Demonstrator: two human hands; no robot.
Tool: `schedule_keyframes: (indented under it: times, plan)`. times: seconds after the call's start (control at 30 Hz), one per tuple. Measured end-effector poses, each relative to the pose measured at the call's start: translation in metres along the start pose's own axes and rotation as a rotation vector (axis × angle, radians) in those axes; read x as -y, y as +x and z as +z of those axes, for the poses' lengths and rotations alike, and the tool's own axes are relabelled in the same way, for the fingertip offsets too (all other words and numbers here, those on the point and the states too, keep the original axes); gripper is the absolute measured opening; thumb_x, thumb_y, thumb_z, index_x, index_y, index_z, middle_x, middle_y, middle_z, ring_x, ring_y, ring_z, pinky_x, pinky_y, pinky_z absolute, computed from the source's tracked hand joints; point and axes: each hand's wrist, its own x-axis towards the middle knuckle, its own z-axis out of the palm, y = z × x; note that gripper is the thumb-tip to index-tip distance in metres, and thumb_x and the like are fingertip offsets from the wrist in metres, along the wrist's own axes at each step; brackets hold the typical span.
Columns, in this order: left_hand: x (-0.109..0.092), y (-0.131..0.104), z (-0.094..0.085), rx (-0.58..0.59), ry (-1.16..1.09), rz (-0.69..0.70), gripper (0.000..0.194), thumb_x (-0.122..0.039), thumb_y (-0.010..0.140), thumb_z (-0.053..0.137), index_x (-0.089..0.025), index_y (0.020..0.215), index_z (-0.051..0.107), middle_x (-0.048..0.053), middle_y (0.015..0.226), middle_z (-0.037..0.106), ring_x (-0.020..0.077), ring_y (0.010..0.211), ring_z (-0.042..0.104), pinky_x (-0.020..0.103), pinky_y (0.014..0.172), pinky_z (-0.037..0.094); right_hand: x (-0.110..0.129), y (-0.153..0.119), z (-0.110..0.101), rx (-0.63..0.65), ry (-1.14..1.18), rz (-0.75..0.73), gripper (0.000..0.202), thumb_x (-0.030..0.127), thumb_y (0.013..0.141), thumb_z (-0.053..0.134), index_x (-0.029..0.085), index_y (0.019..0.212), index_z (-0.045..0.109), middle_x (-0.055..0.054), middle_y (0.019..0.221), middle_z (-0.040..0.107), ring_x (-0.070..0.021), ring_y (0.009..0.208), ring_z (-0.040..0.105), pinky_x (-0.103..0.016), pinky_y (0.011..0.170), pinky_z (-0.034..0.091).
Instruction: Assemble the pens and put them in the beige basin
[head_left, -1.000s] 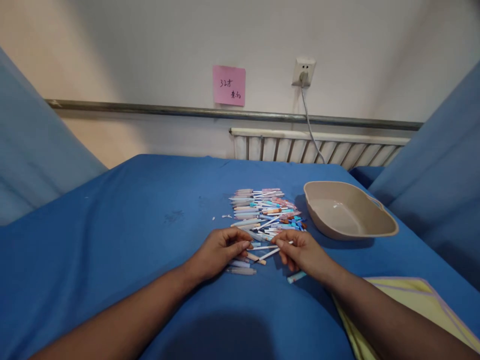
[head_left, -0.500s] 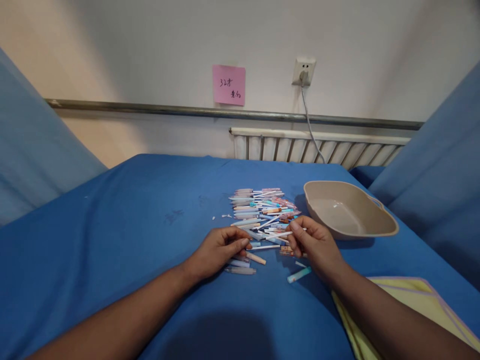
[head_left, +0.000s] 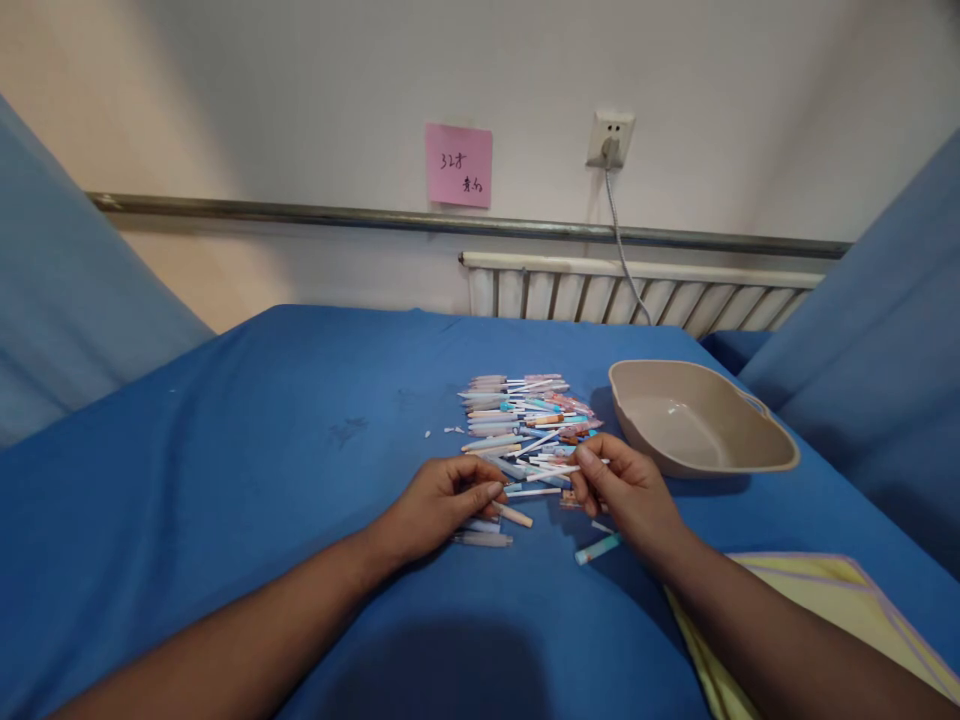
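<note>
My right hand (head_left: 622, 485) pinches a thin white pen refill (head_left: 551, 473), held nearly level with its tip toward the left. At that tip the fingers of my left hand (head_left: 457, 497) are pressed together; what they hold, if anything, is too small to make out. Beneath and beyond both hands lies a pile of pen parts (head_left: 525, 410), pastel barrels and white refills. A peach pen barrel (head_left: 513, 514) and a grey pen barrel (head_left: 484, 539) rest just below my left fingers. Below my right hand is a turquoise pen part (head_left: 598, 549).
A beige basin (head_left: 701, 420) stands at the right of the blue-covered surface (head_left: 225, 480). A folded yellow cloth (head_left: 810, 590) lies under my right forearm. Tiny white bits (head_left: 453, 430) are left of the pile. A metal rail (head_left: 360, 212) and radiator (head_left: 570, 290) run along the wall.
The refill in my right hand has shifted slightly left, its tip now meeting my left fingertips. My left hand has barely moved.
</note>
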Motion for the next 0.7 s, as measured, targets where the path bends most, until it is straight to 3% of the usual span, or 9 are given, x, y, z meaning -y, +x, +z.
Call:
schedule_keyframes:
  times: [0.3,0.7]
  plan:
    - [0.0006,-0.0002,-0.0001,0.008,0.015,-0.023,0.025,-0.036,0.072,0.064,-0.013,0.083,0.062,0.000,0.067,0.061,0.0105,0.061,0.054,0.021,0.057,0.041,-0.0041,-0.0002,0.0025,0.014,-0.022,-0.003,0.028,0.045,0.083,0.052,0.018,0.075,0.050,0.006,0.052,0.053,-0.0056,0.040,0.043,-0.018,0.041,0.033]
    - [0.0008,-0.0020,0.0021,-0.020,0.011,0.011,0.023,-0.032,0.071,0.066,-0.012,0.082,0.064,0.002,0.066,0.063,0.0125,0.062,0.056,0.023,0.059,0.043,-0.0003,-0.0068,0.0082,0.178,-0.175,-0.041,0.026,0.044,0.083,0.052,0.018,0.079,0.055,0.000,0.067,0.061,-0.0097,0.054,0.054,-0.023,0.053,0.045]
